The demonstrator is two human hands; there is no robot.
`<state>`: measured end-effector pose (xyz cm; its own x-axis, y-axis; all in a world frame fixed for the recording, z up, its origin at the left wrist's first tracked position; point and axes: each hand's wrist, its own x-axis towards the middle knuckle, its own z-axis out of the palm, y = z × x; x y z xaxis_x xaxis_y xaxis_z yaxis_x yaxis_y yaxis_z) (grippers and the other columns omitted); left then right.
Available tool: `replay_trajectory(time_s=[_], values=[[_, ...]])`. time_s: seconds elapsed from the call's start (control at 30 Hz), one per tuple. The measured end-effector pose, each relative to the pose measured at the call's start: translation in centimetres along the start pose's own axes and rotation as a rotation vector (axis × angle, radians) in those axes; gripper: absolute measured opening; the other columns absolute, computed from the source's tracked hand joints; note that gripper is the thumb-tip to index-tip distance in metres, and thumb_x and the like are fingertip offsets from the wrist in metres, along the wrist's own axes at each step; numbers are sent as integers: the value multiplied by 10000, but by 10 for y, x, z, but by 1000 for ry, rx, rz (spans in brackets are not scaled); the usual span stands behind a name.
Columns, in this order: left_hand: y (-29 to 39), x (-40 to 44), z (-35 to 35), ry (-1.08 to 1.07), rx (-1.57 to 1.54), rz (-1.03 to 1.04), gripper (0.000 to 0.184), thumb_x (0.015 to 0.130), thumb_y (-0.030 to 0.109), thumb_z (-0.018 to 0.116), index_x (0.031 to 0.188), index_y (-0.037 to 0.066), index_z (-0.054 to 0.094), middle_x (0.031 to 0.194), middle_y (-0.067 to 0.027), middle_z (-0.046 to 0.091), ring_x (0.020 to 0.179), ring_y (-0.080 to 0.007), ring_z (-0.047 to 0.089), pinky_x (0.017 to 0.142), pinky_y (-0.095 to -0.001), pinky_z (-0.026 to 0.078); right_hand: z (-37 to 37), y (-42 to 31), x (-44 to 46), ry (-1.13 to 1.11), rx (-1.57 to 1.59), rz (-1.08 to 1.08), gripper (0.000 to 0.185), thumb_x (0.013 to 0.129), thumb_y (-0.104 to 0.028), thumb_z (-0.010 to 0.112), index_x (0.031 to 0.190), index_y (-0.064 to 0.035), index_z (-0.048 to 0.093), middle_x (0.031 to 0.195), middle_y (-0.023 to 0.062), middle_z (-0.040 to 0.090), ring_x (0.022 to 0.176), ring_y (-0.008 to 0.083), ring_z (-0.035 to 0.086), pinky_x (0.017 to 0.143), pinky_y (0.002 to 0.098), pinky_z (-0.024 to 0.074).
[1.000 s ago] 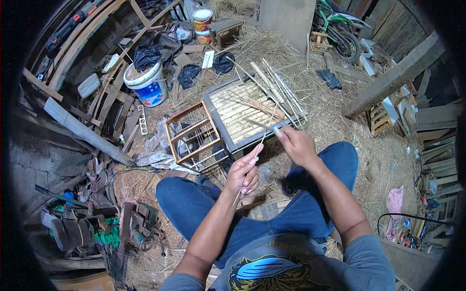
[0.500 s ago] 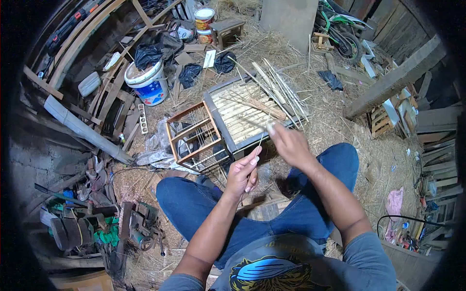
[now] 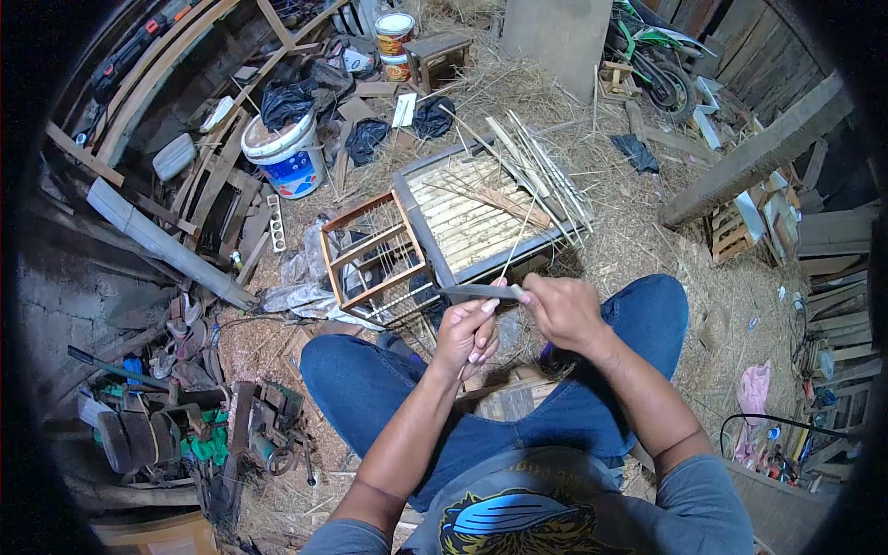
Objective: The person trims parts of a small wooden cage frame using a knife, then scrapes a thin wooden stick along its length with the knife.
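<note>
My left hand [image 3: 467,335] is closed round a thin light stick [image 3: 516,242], which points up and away over the slatted panel. In my right hand [image 3: 566,310] is a knife [image 3: 476,290], its grey blade pointing left and lying across the stick just above my left fingertips. Beyond my hands is the grey-framed panel [image 3: 438,242] with pale slats. A bundle of thin strips [image 3: 541,162] and some brown wood pieces lie on it. Against the panel's left side stands a small wooden frame [image 3: 372,303] with thin rods.
A white and blue bucket [image 3: 294,169] holding a black bag stands at the upper left, with a small stool [image 3: 438,46] farther back. A post [image 3: 754,153] slants at the right. Near the left edge is a clutter of tools [image 3: 199,425]. Straw covers the floor.
My right hand has moved down and nearer my left hand, and the blade, blurred before, now shows clearly across the stick. My left hand keeps its hold.
</note>
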<state>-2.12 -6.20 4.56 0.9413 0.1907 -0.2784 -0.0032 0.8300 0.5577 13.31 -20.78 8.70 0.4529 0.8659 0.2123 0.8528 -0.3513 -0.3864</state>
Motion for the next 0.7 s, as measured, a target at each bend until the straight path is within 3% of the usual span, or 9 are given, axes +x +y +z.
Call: replay_trajectory(time_s=[0.1, 0.17, 0.23, 0.3, 0.6, 0.7], values=[[-3, -7, 1, -15, 4, -26, 452, 1085, 124, 500, 1515, -8, 456, 507, 24, 436, 324, -65, 353, 342, -233, 325, 1, 32, 5, 41, -122, 134, 393, 1100, -424, 401, 861, -151, 553, 607, 50, 583, 480, 283, 595, 435, 446, 456], [-3, -8, 0, -7, 21, -52, 449, 1087, 118, 492, 1518, -1, 454, 505, 22, 437, 321, -67, 354, 342, -232, 327, 0, 32, 1, 60, -92, 84, 392, 1105, -417, 394, 867, -150, 554, 597, 46, 572, 473, 285, 589, 432, 456, 452], [-2, -4, 4, -54, -35, -58, 480, 1095, 129, 473, 1555, 10, 403, 502, 19, 431, 320, -73, 351, 342, -240, 325, 2, 8, -8, -28, 7, 15, 337, 1087, -384, 454, 871, -145, 555, 621, 69, 603, 502, 300, 616, 446, 466, 459], [-1, -3, 10, -43, -55, -72, 523, 1102, 147, 457, 1595, 26, 327, 497, 18, 414, 319, -77, 345, 343, -246, 323, 2, -9, -13, 14, 104, -29, 258, 1031, -336, 563, 890, -120, 558, 698, 133, 660, 628, 371, 674, 507, 506, 486], [6, -8, 10, -124, -109, -123, 555, 1108, 146, 430, 1629, 57, 258, 481, 27, 394, 312, -72, 337, 337, -242, 324, -5, -5, -6, 33, 105, -40, 241, 1033, -322, 561, 910, -119, 599, 683, 136, 645, 629, 382, 658, 528, 500, 471], [6, -9, 6, -165, -72, -135, 539, 1110, 140, 419, 1623, 55, 277, 477, 27, 400, 306, -70, 340, 332, -234, 323, -10, 19, 1, 50, 12, 149, 271, 1065, -356, 517, 940, -139, 621, 668, 127, 644, 619, 375, 659, 521, 492, 467]])
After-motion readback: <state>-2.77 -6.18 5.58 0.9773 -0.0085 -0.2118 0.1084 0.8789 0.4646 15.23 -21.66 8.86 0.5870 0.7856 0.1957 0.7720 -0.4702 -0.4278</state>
